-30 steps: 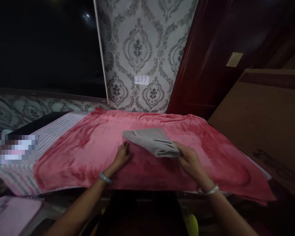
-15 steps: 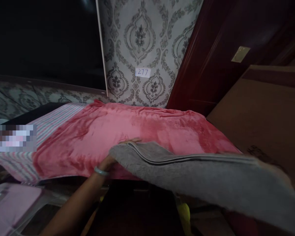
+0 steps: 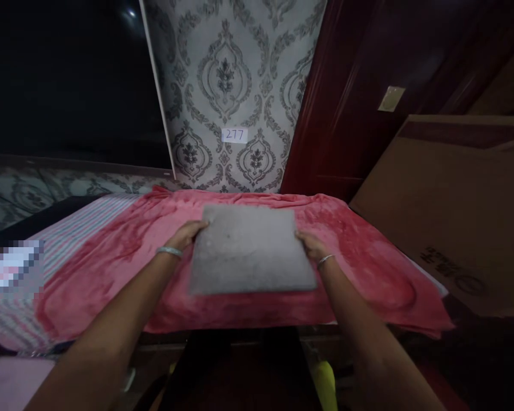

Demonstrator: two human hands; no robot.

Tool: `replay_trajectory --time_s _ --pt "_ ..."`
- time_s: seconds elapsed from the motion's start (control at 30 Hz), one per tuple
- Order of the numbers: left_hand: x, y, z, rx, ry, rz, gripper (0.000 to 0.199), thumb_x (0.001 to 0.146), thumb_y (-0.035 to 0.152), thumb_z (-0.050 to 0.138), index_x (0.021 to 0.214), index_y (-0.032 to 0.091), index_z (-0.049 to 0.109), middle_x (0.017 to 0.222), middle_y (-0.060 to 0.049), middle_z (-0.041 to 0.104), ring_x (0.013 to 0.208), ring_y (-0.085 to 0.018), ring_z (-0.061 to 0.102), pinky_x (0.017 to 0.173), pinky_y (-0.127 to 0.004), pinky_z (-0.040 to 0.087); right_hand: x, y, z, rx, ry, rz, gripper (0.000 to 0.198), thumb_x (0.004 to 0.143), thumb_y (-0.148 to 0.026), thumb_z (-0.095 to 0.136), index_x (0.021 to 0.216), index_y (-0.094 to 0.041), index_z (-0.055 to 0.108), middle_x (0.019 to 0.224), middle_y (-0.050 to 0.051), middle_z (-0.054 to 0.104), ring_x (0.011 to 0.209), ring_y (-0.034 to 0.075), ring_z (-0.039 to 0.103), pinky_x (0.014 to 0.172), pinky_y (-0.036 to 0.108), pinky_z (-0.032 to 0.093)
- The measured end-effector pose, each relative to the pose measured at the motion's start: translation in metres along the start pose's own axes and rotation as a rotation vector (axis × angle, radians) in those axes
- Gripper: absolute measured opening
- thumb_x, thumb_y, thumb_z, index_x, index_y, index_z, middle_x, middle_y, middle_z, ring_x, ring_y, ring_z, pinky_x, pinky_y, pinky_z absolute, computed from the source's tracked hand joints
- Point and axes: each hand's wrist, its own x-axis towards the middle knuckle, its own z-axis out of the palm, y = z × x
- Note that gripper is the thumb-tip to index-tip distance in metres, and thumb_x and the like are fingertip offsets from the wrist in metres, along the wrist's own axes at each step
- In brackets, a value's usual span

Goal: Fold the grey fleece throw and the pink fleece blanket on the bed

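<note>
A flat grey cloth [image 3: 252, 251], roughly rectangular with a soft-looking surface, is held out over a pink plush blanket [image 3: 132, 257]. Its left edge is gripped by my left hand [image 3: 191, 231], which has a pale bangle at the wrist. On the opposite edge, my right hand [image 3: 312, 245] pinches the cloth, with a thin bracelet on that wrist. Both hands are closed, and the fingers under the cloth are partly hidden. Whether the cloth touches the blanket or hovers just above it, I cannot tell.
A striped cloth [image 3: 79, 228] lies left of the blanket, partly under a blurred-out patch. Behind are a large dark screen [image 3: 68, 80] and a patterned wall with a paper label [image 3: 235, 135]. A cardboard box [image 3: 445, 211] stands at the right.
The grey cloth has gone from stretching slantwise across the right front to lying flat and level in the middle. My right hand has come into view on its right edge.
</note>
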Motion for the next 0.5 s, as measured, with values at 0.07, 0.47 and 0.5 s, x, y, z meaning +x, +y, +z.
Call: replay_trajectory --time_s 0.07,0.47,0.5 --pt "0.012 -0.029 -0.002 0.018 0.047 -0.031 0.025 0.058 0.028 0.087 0.066 0.015 0.067 0.053 -0.004 0.064 0.048 -0.02 0.059 0.047 -0.029 0.047 0.007 0.035 0.009 0.011 0.03 0.036 0.011 0.079 -0.018 0.07 0.09 -0.014 0.07 0.072 0.006 0.075 0.07 0.022 0.07 0.069 0.032 0.057" --pt "0.043 -0.055 -0.004 0.067 0.081 -0.044 0.029 0.063 0.036 0.084 0.059 0.014 0.065 0.048 -0.006 0.062 0.04 -0.019 0.054 0.042 -0.029 0.039 0.044 0.054 0.004 0.011 0.108 0.23 0.013 0.086 -0.024 0.07 0.079 -0.012 0.07 0.059 0.005 0.067 0.055 0.019 0.063 0.057 0.03 0.053" --pt "0.043 -0.055 -0.003 0.075 0.09 -0.047 0.029 0.064 0.035 0.084 0.059 0.014 0.065 0.047 -0.006 0.061 0.039 -0.019 0.054 0.042 -0.029 0.038 0.048 0.053 0.006 0.004 0.119 0.241 0.014 0.085 -0.023 0.071 0.076 -0.012 0.069 0.057 0.004 0.066 0.053 0.019 0.061 0.057 0.03 0.052"
